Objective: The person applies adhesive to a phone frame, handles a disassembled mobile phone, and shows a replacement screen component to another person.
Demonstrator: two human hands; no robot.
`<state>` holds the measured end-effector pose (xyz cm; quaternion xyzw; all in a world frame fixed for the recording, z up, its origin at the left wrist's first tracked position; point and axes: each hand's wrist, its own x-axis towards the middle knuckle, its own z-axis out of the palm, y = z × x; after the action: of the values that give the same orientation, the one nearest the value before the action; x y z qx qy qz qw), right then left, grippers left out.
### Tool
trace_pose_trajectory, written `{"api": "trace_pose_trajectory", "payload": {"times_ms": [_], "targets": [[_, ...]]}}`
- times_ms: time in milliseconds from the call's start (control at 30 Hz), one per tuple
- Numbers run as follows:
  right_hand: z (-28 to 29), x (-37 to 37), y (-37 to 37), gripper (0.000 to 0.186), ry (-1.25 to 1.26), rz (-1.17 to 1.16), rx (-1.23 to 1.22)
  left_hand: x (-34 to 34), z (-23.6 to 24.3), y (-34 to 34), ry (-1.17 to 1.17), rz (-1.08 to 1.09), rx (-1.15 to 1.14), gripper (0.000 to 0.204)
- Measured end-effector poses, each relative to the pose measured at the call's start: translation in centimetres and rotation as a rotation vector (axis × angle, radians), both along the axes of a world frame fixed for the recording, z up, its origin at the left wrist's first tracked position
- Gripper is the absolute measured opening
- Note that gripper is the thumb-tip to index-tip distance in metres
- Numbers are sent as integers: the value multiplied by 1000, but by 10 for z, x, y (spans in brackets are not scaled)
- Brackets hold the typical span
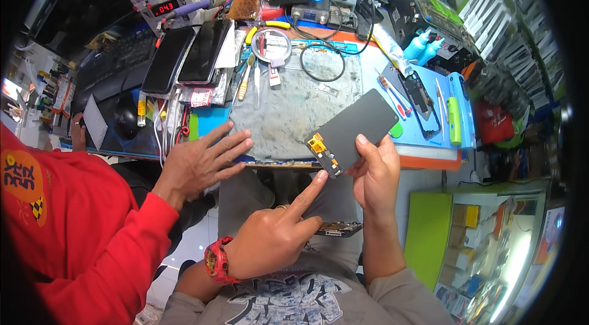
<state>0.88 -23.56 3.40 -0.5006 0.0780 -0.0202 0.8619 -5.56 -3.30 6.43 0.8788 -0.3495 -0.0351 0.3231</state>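
My right hand [377, 175] grips a black phone screen panel [362, 122] by its lower edge, thumb across its back. An orange flex cable [316, 143] and small connectors show at the panel's lower left end. My left hand [270, 240], with a red watch on the wrist, stretches its index finger up to that end; whether the fingertip touches is hard to tell. Its other fingers curl round an opened phone body [336, 229], largely hidden beneath the hand, above my lap.
A co-worker's hand [205, 159] in a red sleeve rests by the bench's front edge. On the grey work mat [276, 129] lie tweezers, a brush and a wire coil [270, 46]. Two dark phones [169, 58] sit left; a phone frame [420, 101] and screwdrivers sit right.
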Motion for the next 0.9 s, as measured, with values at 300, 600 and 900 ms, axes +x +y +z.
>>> {"api": "trace_pose_trajectory", "payload": {"times_ms": [300,600,900], "targets": [[-3,0,1,29,-3,18,5,-5,0,-2,13,-15,28,13],[-2,-1,2,28,-10,16,-25,-5,1,-3,-18,-4,32,13],[-1,-2,4,29,-31,-17,-91,-8,2,-3,-4,-1,40,13]]}}
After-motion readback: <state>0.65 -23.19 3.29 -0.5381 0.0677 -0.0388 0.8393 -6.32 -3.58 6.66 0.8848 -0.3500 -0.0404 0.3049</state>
